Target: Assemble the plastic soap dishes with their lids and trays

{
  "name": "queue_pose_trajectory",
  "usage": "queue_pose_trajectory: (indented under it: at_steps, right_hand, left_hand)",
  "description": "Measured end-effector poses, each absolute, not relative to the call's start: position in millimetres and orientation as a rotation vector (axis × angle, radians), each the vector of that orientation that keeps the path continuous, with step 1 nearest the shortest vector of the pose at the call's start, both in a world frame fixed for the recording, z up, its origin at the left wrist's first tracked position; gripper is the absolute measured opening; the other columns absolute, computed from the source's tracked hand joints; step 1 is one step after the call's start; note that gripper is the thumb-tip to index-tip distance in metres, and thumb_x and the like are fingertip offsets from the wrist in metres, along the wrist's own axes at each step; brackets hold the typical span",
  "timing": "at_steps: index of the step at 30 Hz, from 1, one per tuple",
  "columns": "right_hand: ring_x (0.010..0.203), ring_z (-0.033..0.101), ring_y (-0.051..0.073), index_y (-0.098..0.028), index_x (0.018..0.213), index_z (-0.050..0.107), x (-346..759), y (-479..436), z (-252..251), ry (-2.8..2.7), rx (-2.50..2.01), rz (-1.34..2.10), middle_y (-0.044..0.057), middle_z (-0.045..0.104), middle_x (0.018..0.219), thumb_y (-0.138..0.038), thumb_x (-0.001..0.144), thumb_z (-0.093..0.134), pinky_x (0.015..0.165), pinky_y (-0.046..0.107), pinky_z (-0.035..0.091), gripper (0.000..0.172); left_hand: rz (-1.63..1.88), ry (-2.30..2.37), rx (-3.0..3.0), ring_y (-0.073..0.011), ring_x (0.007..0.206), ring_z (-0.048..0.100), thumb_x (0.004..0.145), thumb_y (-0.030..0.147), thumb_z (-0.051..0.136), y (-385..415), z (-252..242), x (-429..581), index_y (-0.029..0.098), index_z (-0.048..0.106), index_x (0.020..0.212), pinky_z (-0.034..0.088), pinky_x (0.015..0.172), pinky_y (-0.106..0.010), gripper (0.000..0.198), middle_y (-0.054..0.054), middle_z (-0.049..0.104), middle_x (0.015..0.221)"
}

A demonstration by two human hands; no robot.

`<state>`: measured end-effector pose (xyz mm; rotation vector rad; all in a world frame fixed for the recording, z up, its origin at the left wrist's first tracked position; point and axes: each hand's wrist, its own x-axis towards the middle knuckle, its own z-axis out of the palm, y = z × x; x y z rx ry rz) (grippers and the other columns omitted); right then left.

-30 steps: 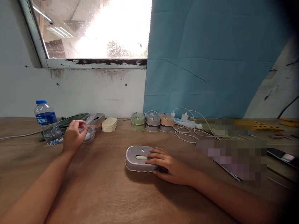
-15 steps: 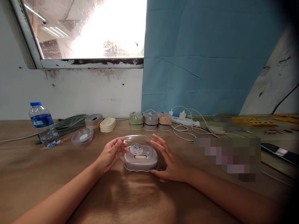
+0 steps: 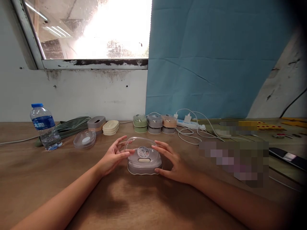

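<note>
l hand point(image 3: 113, 157) w/ clr lid point(image 3: 143, 150)

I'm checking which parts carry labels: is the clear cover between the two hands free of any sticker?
No: a round printed sticker shows plainly on the clear cover.

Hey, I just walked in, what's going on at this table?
Someone has a clear lid tilted over a grey box on the table. Their left hand is at the lid's left edge, and their right hand is at its right, thumb by the box. The lid doesn't look seated. Another clear lid lies farther left.
</note>
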<state>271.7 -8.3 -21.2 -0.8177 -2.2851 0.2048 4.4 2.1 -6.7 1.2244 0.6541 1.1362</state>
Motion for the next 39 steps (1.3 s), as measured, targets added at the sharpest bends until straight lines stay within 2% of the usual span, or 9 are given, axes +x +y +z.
queue_pose_trajectory:
  at_steps: [4,10,14,18,23,30,39]
  right_hand:
    - [0.126,0.032,0.027,-0.029,0.135,0.030,272.5,-7.6,-20.1,-2.285,-0.869,0.283,0.008,0.025,0.140,-0.037,0.075,0.065,0.103,0.044,0.033,0.070]
    - [0.125,0.033,0.026,-0.027,0.136,0.029,274.4,-5.6,-18.7,-2.304,-0.914,0.352,0.009,0.029,0.138,-0.035,0.073,0.066,0.104,0.042,0.032,0.073]
    - [0.123,0.036,0.026,-0.026,0.135,0.031,276.2,-3.7,-19.5,-2.315,-0.902,0.418,0.009,0.031,0.136,-0.034,0.072,0.067,0.102,0.041,0.033,0.073]
    - [0.119,0.040,0.025,-0.024,0.132,0.035,276.6,-3.3,-19.5,-2.306,-0.884,0.498,0.009,0.037,0.131,-0.034,0.071,0.068,0.100,0.039,0.035,0.070]
    - [0.118,0.041,0.026,-0.023,0.131,0.037,276.3,-4.6,-15.3,-2.318,-0.876,0.506,0.010,0.039,0.130,-0.034,0.071,0.068,0.099,0.041,0.035,0.068]
    - [0.121,0.039,0.027,-0.021,0.128,0.040,278.6,-4.9,-12.9,-2.378,-0.900,0.345,0.012,0.037,0.133,-0.038,0.070,0.068,0.101,0.043,0.033,0.066]
    - [0.114,0.046,0.026,-0.019,0.118,0.045,284.3,-3.8,-11.5,-2.451,-0.837,0.262,0.014,0.044,0.126,-0.049,0.067,0.069,0.094,0.040,0.041,0.064]
  left_hand:
    - [1.105,0.655,1.407,-0.0251,0.101,0.058,0.066,0.019,0.072,7.5,-11.9,-1.1,0.026,0.041,0.124,0.048,0.084,-0.039,0.066,-0.013,0.034,0.138]
    - [1.169,0.704,1.754,-0.0241,0.117,0.045,0.068,0.020,0.072,14.2,-17.7,-5.6,0.023,0.046,0.120,0.035,0.101,-0.040,0.058,-0.009,0.049,0.125]
    - [1.113,0.783,1.851,-0.0248,0.121,0.042,0.068,0.022,0.072,17.6,-21.2,-8.6,0.021,0.050,0.115,0.028,0.105,-0.042,0.052,-0.010,0.048,0.126]
    - [0.946,0.795,1.807,-0.0255,0.122,0.041,0.069,0.027,0.071,17.4,-23.7,-9.2,0.020,0.055,0.101,0.030,0.104,-0.042,0.036,-0.011,0.042,0.132]
    - [0.907,0.744,1.846,-0.0231,0.119,0.044,0.070,0.028,0.070,13.2,-20.6,-6.9,0.022,0.053,0.104,0.031,0.103,-0.040,0.038,-0.009,0.047,0.127]
    - [0.902,0.765,1.985,-0.0236,0.125,0.037,0.072,0.028,0.067,10.9,-17.6,-7.1,0.023,0.056,0.108,0.030,0.104,-0.040,0.038,-0.009,0.050,0.123]
    - [0.842,0.730,2.004,-0.0252,0.126,0.036,0.074,0.029,0.065,6.2,-13.2,-6.6,0.023,0.056,0.106,0.029,0.104,-0.042,0.034,-0.010,0.048,0.128]
